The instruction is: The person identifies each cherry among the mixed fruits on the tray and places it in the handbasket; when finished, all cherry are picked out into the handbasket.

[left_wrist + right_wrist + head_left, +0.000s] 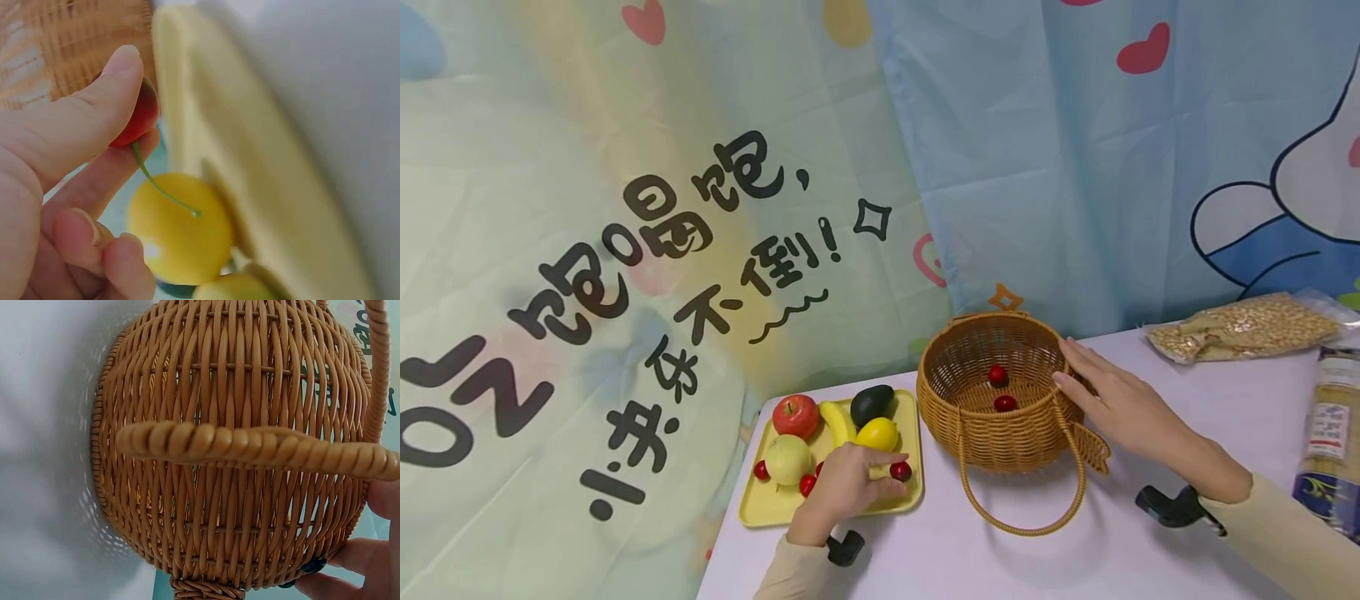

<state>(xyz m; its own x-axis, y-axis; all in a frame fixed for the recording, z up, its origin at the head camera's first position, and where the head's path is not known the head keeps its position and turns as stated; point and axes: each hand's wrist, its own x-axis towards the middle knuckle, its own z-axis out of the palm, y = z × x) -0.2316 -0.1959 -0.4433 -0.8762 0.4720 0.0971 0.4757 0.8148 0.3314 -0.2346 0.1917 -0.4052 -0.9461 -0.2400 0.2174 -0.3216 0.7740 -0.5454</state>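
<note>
My left hand (842,487) is over the yellow tray (767,512), pinching a dark red cherry (147,109) between thumb and finger. The cherry's green stem (164,186) hangs free in the left wrist view. My right hand (1120,408) rests on the right rim of the wicker basket (1000,437) with its fingers fairly straight. Inside the basket lie two cherries (997,375). The tray also bears a red apple (796,416), a pale green round fruit (787,460), a banana (837,423), a lemon (877,435), a dark avocado-like fruit (872,405) and several cherries (807,485).
The basket's handle (1022,531) hangs down at its front. A bag of pale grains (1247,327) lies at the back right, and a labelled package (1328,433) stands or lies at the right edge. A printed curtain (820,167) hangs behind the white table (970,567).
</note>
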